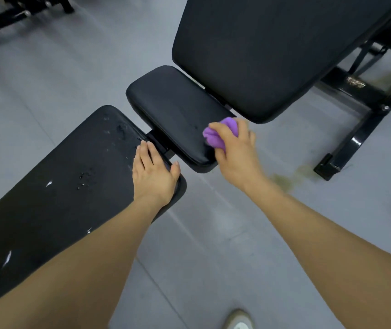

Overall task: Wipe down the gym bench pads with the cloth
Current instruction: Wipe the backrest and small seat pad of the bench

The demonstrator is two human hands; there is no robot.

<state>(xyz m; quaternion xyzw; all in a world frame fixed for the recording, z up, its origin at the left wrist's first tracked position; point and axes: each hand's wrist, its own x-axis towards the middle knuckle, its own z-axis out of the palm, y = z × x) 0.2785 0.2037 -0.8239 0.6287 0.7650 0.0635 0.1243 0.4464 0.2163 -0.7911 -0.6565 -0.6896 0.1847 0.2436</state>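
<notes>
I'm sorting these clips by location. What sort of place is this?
Most likely a gym: black padded bench pads on a black steel frame, grey floor, and more black equipment at the far left.

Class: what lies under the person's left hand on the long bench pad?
The left hand rests flat on the long pad, near water droplets. Whatever is beneath the palm is covered.

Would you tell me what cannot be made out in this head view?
- Small pad where the purple cloth meets it: hidden by the right hand, which is motion-blurred.
- Long pad: near end covered by the left forearm and cut off at the frame's left edge.
- Frame label: too small.
</notes>
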